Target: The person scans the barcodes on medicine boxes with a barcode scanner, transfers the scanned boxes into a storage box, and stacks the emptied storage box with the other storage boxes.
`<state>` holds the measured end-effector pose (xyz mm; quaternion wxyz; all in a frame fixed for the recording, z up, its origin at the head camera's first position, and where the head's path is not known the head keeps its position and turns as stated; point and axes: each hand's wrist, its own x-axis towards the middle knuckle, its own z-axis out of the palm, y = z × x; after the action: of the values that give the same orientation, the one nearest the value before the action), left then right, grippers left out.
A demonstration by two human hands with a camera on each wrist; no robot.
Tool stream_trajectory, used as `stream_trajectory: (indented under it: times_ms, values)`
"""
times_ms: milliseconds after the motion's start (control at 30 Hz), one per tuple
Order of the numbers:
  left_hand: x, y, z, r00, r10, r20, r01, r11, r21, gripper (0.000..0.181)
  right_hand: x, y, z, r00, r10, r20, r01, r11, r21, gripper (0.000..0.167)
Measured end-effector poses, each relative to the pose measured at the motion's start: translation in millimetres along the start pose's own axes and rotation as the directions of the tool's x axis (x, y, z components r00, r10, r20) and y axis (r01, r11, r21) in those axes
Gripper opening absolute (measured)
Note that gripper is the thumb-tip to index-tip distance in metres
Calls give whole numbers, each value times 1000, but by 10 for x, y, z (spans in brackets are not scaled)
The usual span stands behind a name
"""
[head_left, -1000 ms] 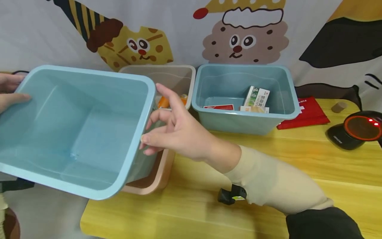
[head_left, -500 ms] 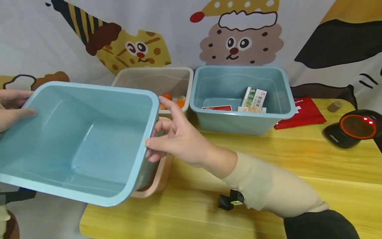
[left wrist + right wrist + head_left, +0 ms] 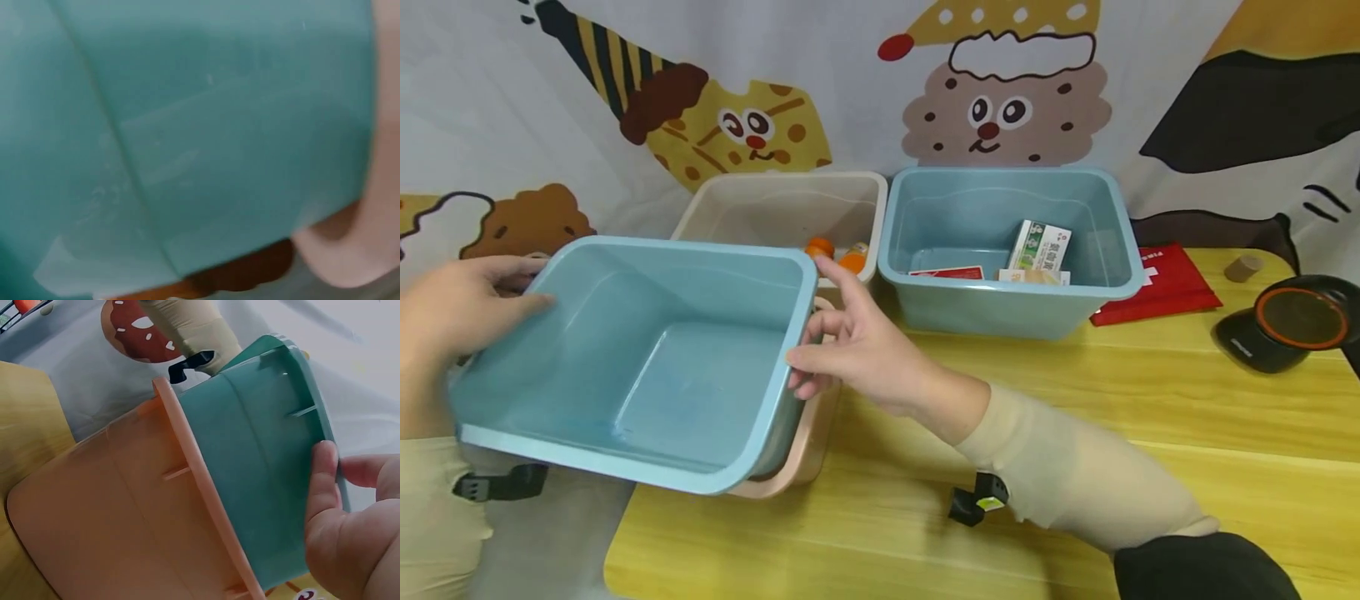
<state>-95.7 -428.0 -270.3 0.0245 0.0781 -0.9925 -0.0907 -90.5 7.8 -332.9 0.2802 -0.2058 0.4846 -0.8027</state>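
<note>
A light blue plastic bin (image 3: 700, 383), bare inside, sits tilted partly inside a peach bin (image 3: 125, 506), whose rim shows beneath it. My left hand (image 3: 467, 317) grips the blue bin's left end, thumb over the rim and fingers behind it. On the opposite short side my right hand (image 3: 865, 350) pinches the rim. In the right wrist view its fingers (image 3: 324, 472) bend against the outer wall under the rim. The left wrist view is filled by the blue bin's outer wall (image 3: 219, 150), with the peach rim (image 3: 381, 212) at the right.
Behind stand a beige bin (image 3: 752, 208) holding orange items (image 3: 852, 258) and another blue bin (image 3: 1000, 312) holding boxes (image 3: 1037, 250). A red pouch (image 3: 1172, 287), a small cork-coloured cylinder (image 3: 1243, 267) and a black scanner-like device (image 3: 1292, 321) are at right on the wooden table (image 3: 925, 533).
The held blue bin has moved right, with both hands on it. More of my left hand and sleeve has come into view. The red lights on the black device have gone dark.
</note>
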Motion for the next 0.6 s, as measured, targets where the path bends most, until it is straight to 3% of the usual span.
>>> stream_trajectory:
  times_ms: [267,467,600]
  values:
    - [-53,-71,217,997,-3,79,3,1000,-11,58,-15,68,-108,993,101,-54,-106,989,-100,104]
    - [-71,-29,364,994,-44,97,51,997,-66,60,-21,114,-182,987,112,-113,-139,953,-270,104]
    - [-90,-8,447,993,-61,99,71,992,-100,61,-37,145,-234,983,126,-130,-162,932,-325,104]
